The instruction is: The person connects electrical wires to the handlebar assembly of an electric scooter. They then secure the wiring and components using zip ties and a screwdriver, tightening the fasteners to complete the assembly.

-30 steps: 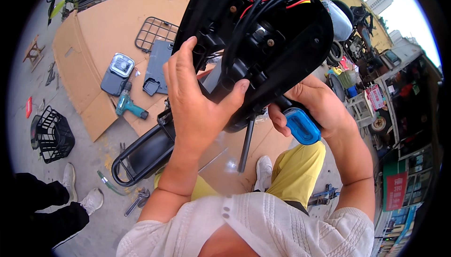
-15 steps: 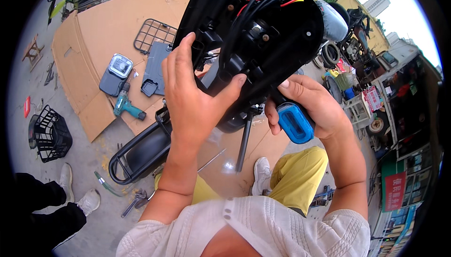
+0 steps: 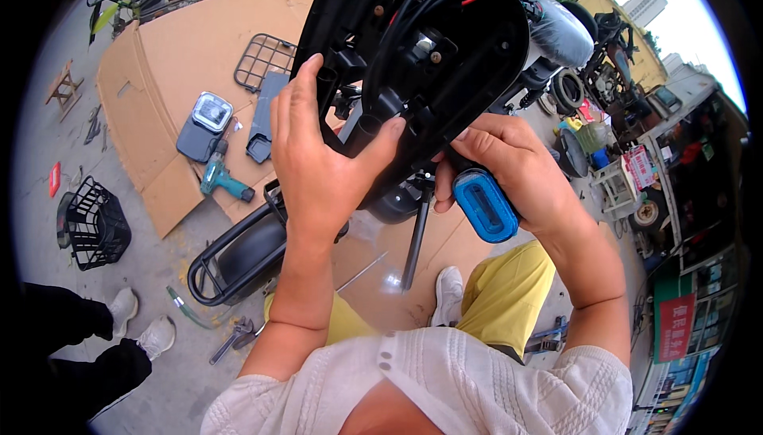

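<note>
A large black plastic scooter body panel (image 3: 469, 69) stands in front of me, its hollow inner side showing cables and bolts. My left hand (image 3: 322, 149) holds its near left part, the fingers spread along the edge and the thumb lying inside. By the panel's lower right edge, my right hand (image 3: 517, 168) is closed around a black-handled tool (image 3: 485, 203) with a blue, oval, recessed end turned towards me. Its far end is hidden behind the hand and panel. Bundled black cables (image 3: 397, 33) with coloured wires run down inside the panel.
Flattened cardboard (image 3: 171, 61) covers the ground at left, with a teal cordless drill (image 3: 226, 180), a headlamp unit (image 3: 211, 113) and a wire rack (image 3: 264, 61). A black basket (image 3: 97, 224) stands near another person's shoes (image 3: 155, 338). A fender with a tubular guard (image 3: 238, 268) sits below my left hand.
The panel and my right hand with the tool have shifted slightly left in view, and the blue end is tilted a little more towards me. My left hand keeps its hold.
</note>
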